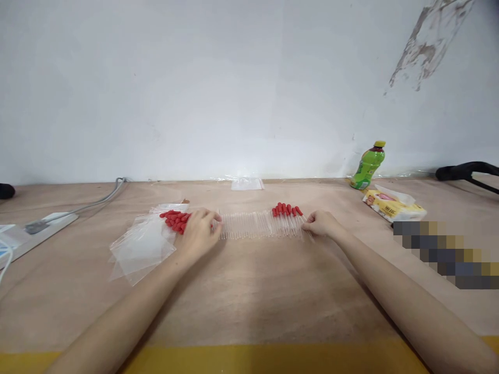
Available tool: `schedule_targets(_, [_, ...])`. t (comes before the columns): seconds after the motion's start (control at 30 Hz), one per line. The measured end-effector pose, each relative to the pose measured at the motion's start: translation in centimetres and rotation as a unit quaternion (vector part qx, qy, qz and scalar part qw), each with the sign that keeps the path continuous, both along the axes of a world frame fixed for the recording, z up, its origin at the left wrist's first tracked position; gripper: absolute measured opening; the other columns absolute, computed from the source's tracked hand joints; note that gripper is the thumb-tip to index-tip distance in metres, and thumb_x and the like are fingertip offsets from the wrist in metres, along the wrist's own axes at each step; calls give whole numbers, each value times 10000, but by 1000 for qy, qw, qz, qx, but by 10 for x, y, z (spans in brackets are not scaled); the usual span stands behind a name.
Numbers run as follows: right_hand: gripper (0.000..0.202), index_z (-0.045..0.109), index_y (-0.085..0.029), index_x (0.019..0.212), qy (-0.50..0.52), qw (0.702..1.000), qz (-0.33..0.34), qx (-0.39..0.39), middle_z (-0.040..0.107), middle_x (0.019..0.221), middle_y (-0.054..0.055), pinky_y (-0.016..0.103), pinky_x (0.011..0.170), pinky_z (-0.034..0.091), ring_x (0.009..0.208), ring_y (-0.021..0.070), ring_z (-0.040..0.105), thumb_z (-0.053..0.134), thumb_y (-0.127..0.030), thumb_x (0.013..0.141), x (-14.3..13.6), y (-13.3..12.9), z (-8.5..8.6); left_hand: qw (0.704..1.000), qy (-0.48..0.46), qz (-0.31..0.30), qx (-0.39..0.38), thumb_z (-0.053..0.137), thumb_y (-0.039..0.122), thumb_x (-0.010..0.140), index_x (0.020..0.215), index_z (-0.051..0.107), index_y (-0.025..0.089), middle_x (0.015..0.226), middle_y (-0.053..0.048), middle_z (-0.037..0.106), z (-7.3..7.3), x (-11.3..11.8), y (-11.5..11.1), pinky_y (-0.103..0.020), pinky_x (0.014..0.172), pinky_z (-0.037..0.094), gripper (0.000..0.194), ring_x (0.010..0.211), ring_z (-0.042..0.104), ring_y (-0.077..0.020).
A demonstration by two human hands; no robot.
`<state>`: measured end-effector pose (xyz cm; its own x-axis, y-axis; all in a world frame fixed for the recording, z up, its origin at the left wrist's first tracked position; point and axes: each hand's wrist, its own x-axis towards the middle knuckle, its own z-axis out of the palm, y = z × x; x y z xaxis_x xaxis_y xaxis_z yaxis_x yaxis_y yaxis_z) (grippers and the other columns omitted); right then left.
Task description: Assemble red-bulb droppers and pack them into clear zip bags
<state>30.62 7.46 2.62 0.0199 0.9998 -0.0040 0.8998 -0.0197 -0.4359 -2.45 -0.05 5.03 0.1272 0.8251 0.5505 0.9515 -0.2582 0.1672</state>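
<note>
Clear glass dropper tubes [245, 224] lie side by side in a long row in the middle of the table. At the row's right end, several droppers with red rubber bulbs [284, 209] on their far ends lie together. My right hand [322, 223] is closed, its fingertips pinching the glass tube of the rightmost dropper [305, 221], which is tilted. My left hand [200, 231] is at the row's left end, fingers curled together, with a bit of red bulb [212, 225] showing between them. Beside it, a pile of loose red bulbs [177, 220] is partly hidden by that hand.
Clear plastic zip bags [144, 249] lie fanned out under the bulb pile. A white power strip [42, 234] with cables is at the left. To the right stand a green drink bottle [367, 166] and a yellow tissue pack [393, 206]. Another small bag [247, 184] lies by the wall.
</note>
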Motion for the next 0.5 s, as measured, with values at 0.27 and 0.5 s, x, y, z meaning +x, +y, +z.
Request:
schedule_targets(0.27, [210,557,-160,419,-11,1000,-7,4,529,431,39,215,444,305,480,137,514,549,-277,593,-6,1,-1,936,136,250,-209,516,382,685,895,664,104,1053,-205,535,23,-36,67,-419,830,327,378,1045,405,-355])
schedule_targets(0.5, [350,477,-158,358,63,997,-16,-30,468,358,33,221,415,321,371,118,465,519,-310,670,-1,9,-6,915,127,288,-252,563,232,601,974,641,71,1148,-233,507,13,-30,86,-467,881,263,413,1102,372,-377])
